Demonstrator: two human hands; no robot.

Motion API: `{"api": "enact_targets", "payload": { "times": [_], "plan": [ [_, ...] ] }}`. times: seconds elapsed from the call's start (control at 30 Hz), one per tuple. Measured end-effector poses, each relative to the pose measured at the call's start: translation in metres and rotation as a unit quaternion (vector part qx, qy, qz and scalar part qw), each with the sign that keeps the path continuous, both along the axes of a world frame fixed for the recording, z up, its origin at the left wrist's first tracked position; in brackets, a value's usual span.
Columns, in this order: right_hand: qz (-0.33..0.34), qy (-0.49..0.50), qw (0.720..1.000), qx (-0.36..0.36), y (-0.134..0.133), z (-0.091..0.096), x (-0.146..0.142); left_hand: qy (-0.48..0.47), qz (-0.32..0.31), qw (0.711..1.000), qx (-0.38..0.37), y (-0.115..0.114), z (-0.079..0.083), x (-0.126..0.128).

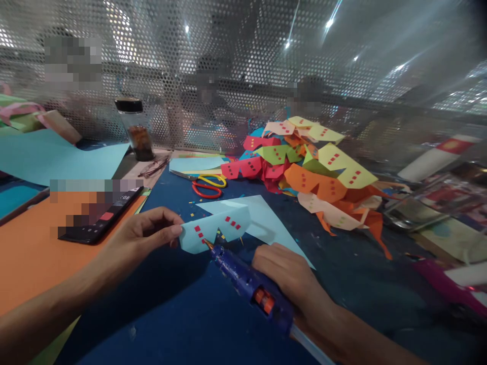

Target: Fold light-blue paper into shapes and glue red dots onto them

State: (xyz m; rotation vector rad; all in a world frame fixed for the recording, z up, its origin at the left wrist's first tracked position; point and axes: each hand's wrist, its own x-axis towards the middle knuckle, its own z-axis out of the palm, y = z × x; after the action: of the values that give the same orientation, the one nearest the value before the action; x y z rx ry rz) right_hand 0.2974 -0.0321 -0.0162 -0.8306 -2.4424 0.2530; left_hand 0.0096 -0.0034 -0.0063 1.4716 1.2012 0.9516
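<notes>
My left hand (150, 233) pinches the left end of a light blue paper cutout (213, 223), notched at its lower edge and dotted with two short rows of small red squares. Wrapped round a dark blue glue gun (243, 276), my right hand (285, 276) keeps its nozzle at the lowest square of the left row; I cannot tell whether it touches. A clear glue stick (310, 344) sticks out of the gun's rear. Beneath and behind the cutout lies a larger light blue paper sheet (272, 223), with tiny paper bits near the notch.
Scissors (207, 186) with red and yellow handles lie behind the cutout. A heap of coloured paper cutouts (315, 177) stands at the back right. On the left are a phone (104, 218), orange paper (34, 253), eyeglasses (155, 166) and a jar (137, 132). A perforated metal panel (220, 76) closes the back.
</notes>
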Motion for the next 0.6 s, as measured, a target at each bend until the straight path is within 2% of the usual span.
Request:
{"api": "enact_targets", "payload": {
  "times": [0.6],
  "plan": [
    [-0.011, 0.015, 1.0, -0.016, -0.0023, 0.0, -0.0006, -0.009, 0.0, 1.0, -0.015, 0.0007, -0.001, -0.0003]
  ]
}}
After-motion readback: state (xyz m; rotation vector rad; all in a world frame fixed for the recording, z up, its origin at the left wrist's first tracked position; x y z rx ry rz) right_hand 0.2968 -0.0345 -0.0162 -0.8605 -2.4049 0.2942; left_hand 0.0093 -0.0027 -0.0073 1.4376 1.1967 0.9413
